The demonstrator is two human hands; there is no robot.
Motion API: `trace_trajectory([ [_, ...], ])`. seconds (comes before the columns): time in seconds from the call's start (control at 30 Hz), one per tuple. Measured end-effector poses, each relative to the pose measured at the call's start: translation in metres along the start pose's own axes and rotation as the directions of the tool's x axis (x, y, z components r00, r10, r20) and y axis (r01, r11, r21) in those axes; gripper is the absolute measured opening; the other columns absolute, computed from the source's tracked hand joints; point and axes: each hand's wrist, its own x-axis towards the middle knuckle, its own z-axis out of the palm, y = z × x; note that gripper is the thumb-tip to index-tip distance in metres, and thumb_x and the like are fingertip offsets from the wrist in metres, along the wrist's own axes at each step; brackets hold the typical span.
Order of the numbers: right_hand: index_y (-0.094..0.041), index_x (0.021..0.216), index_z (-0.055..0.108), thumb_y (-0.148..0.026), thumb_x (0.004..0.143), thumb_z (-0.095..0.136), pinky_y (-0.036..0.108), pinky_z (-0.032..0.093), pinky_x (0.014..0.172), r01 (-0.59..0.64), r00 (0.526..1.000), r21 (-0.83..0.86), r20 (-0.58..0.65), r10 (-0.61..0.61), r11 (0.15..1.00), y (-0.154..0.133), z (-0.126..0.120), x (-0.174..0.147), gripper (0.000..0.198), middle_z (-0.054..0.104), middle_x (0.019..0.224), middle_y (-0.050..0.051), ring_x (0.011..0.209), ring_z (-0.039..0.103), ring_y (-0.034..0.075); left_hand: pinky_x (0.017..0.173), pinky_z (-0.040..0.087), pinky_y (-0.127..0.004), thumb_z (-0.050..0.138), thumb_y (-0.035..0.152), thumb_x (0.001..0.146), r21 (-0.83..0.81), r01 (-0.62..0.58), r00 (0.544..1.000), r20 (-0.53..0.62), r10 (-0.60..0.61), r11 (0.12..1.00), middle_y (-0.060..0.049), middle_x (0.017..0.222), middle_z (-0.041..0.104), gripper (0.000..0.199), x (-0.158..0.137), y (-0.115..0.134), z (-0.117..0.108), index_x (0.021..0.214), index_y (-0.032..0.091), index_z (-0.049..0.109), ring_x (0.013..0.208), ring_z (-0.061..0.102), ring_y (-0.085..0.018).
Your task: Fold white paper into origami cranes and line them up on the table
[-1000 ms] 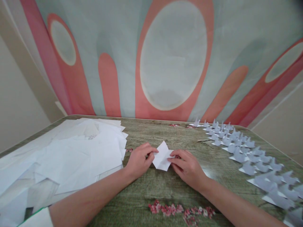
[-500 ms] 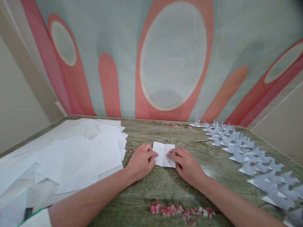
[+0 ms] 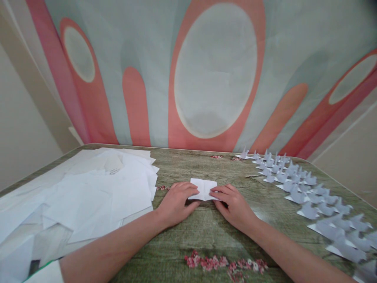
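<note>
A small white sheet of paper (image 3: pixel 204 189) with a crease down its middle is between my two hands, over the middle of the table. My left hand (image 3: pixel 178 201) has the sheet's left edge between thumb and fingers. On the opposite side, my right hand (image 3: pixel 232 202) grips the right edge, fingers on top and thumb low at the near edge. The sheet's near edge is tilted or bent up, so it looks shorter from front to back. Parts of both side edges are hidden under my fingers.
A broad, loose pile of white paper sheets (image 3: pixel 129 192) covers the table's left side. Rows of folded white paper birds (image 3: pixel 309 210) stand along the right. The wood-patterned table (image 3: pixel 182 165) bears printed pink flowers, and a patterned backdrop (image 3: pixel 159 98) rises behind its far edge.
The paper lay flatter before; its near edge has come up and away from me. My left thumb has moved out from the fingers along that edge. Pile and birds are unchanged.
</note>
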Motion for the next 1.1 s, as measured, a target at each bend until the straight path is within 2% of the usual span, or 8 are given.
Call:
trace_trajectory([
  [0.17,-0.022,0.091,0.067,-0.013,0.081,0.051,0.037,0.044,0.077,-0.028,1.0,0.075,-0.013,0.029,0.997,0.0006,-0.0011,0.0012,0.021,0.065,0.094,0.005,0.085,0.056,0.019,0.089,0.037,-0.034,0.052,0.017,0.082,-0.03,0.009,1.0,-0.005,-0.01,1.0,0.001,0.102,0.064,0.019,0.002,-0.0037,0.0011,0.092,0.025,0.066,0.097,0.053,-0.018],
  [0.37,-0.02,0.084,0.064,-0.028,0.085,0.05,0.035,0.043,0.078,-0.145,0.988,0.218,-0.021,0.153,0.965,0.0019,-0.0041,0.0031,0.017,0.065,0.085,0.005,0.081,0.057,0.018,0.078,0.039,-0.027,0.046,0.027,0.088,-0.088,0.059,0.998,0.0,-0.059,0.994,-0.001,0.083,0.065,0.021,0.0045,-0.0003,-0.0049,0.082,0.019,0.065,0.081,0.056,-0.016],
  [0.53,-0.019,0.06,0.05,-0.037,0.089,0.04,0.027,0.037,0.059,-0.317,0.948,0.175,0.041,0.314,0.932,0.0036,-0.0039,0.0024,0.036,0.051,0.059,0.0,0.061,0.048,0.015,0.066,0.037,-0.023,0.038,0.031,0.091,-0.059,0.111,0.994,-0.01,-0.111,0.992,-0.001,0.07,0.061,0.033,0.0052,0.0001,-0.0051,0.072,0.017,0.06,0.07,0.054,-0.014],
  [0.7,-0.019,0.06,0.048,-0.036,0.088,0.041,0.025,0.033,0.058,-0.376,0.926,0.166,0.066,0.371,0.911,0.0038,-0.0004,0.0025,0.033,0.048,0.057,-0.001,0.058,0.046,0.014,0.061,0.035,-0.022,0.036,0.032,0.091,-0.048,0.158,0.987,0.003,-0.158,0.986,0.0,0.066,0.058,0.034,0.0046,-0.0009,-0.0028,0.069,0.017,0.058,0.063,0.052,-0.014],
  [0.77,-0.019,0.062,0.049,-0.035,0.086,0.044,0.025,0.033,0.058,-0.397,0.918,0.16,0.071,0.39,0.904,0.0032,0.0004,0.0032,0.03,0.05,0.058,-0.001,0.06,0.047,0.014,0.06,0.035,-0.022,0.039,0.033,0.089,-0.052,0.189,0.982,0.006,-0.189,0.981,0.0,0.067,0.058,0.03,0.0044,-0.0021,-0.0018,0.073,0.017,0.059,0.063,0.051,-0.014],
  [0.87,-0.019,0.063,0.05,-0.033,0.084,0.045,0.025,0.033,0.058,-0.413,0.91,0.135,0.078,0.406,0.9,0.0019,0.0003,0.0045,0.026,0.052,0.059,-0.001,0.06,0.048,0.015,0.06,0.036,-0.022,0.045,0.032,0.086,-0.094,0.233,0.972,-0.013,-0.236,0.968,0.001,0.071,0.059,0.02,0.0041,-0.0038,-0.0006,0.094,0.019,0.059,0.065,0.052,-0.014],
  [0.97,-0.019,0.063,0.05,-0.032,0.084,0.044,0.024,0.032,0.057,-0.412,0.91,0.108,0.091,0.403,0.905,0.0012,-0.0005,0.0062,0.025,0.053,0.06,-0.001,0.059,0.048,0.015,0.06,0.037,-0.022,0.047,0.031,0.085,-0.129,0.266,0.962,-0.023,-0.271,0.955,0.002,0.07,0.057,0.028,0.004,-0.004,-0.0008,0.11,0.021,0.052,0.065,0.053,-0.014],
  [1.1,-0.019,0.064,0.049,-0.031,0.084,0.043,0.024,0.032,0.056,-0.411,0.909,0.075,0.103,0.403,0.908,0.0012,0.0001,0.0089,0.024,0.054,0.06,0.0,0.059,0.048,0.015,0.059,0.038,-0.022,0.047,0.031,0.085,-0.111,0.274,0.96,-0.021,-0.278,0.955,0.003,0.068,0.056,0.031,0.0041,-0.003,-0.0017,0.114,0.02,0.049,0.064,0.053,-0.015],
])
